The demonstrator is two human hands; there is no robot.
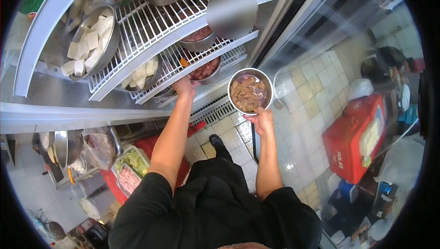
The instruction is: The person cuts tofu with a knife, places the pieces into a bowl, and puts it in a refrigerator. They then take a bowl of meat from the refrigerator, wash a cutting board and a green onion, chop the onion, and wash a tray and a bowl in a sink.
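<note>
Head view: one round metal bowl [248, 72], containing brown pieces of meat [243, 95], located in front of the open refrigerated cabinet, clear of its racks, to the right of the lower shelf. Right hand [262, 120]: gripping said bowl at its near edge, thumb at the rim. Left hand [184, 86]: extended to the lower wire rack [153, 88], just beside a second metal bowl [212, 80] of red meat [204, 69]; fingers partly hidden, so whether they grip anything cannot be told. One small orange item [184, 62], next to the red meat. Upper left: one large metal bowl [113, 43] of white blocks [92, 41], tilted in view; a further lot of white pieces [145, 72] in a bowl below. Lower left: one container of chopped green vegetable [133, 158], with one container of pink pieces [128, 178] beside it. Right: one red cooler [353, 141], lettered POLAR, standing beyond the glass panel on the tiled floor [308, 91]. Below: one black shoe [219, 146].
</note>
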